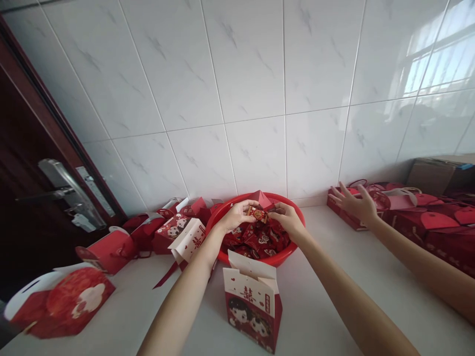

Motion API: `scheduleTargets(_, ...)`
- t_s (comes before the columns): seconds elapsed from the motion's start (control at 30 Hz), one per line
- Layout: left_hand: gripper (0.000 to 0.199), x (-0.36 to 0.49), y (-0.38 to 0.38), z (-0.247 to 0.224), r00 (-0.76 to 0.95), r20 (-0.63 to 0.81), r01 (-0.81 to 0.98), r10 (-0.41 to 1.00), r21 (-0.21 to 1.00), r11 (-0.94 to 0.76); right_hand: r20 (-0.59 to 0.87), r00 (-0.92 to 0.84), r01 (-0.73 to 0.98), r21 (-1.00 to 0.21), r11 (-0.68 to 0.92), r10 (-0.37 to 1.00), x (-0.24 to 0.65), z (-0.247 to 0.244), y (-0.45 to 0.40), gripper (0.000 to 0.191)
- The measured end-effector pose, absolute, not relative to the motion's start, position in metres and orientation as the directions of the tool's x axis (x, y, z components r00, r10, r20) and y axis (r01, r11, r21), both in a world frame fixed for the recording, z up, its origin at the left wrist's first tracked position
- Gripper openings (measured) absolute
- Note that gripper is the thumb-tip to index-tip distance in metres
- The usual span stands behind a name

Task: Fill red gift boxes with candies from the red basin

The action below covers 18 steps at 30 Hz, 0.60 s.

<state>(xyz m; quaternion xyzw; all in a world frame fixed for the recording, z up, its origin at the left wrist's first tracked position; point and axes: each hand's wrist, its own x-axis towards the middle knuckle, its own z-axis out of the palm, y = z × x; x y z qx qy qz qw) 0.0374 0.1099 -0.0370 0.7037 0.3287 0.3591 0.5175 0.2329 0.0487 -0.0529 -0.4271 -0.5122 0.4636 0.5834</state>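
Note:
Over a red plastic basket, my left hand pinches a small red-and-gold wrapped candy. My right hand has its fingertips bent together at the candy's other end; whether they grip it or another packet is hard to see. Shiny red wrapped packets fill the basket below both hands. In front of the basket stands an upright red-and-white gift box with two cartoon figures, its top flaps open. A similar box with a ribbon leans beside my left forearm.
More red gift boxes stand along the left, near a dark door with a metal handle. Another person's hand reaches in from the right, over a group of red boxes. A tiled wall rises behind the white table.

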Motion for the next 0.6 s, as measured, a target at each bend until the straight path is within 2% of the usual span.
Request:
scheduleTargets(0.33,0.053,0.0381,0.1106,-0.0387,0.471,0.211,0.153,0.856,0.937,-0.315,0.204,-0.029,-0.173,-0.965,0.196,0.978,0.2321,-0.0489,0.044,0.021)
scheduleTargets(0.6,0.051,0.0391,0.1122,-0.0399,0.497,0.258,0.169,0.828,0.907,-0.385,0.194,-0.101,-0.137,-0.974,0.18,0.976,0.2333,-0.0528,0.0479,0.023)
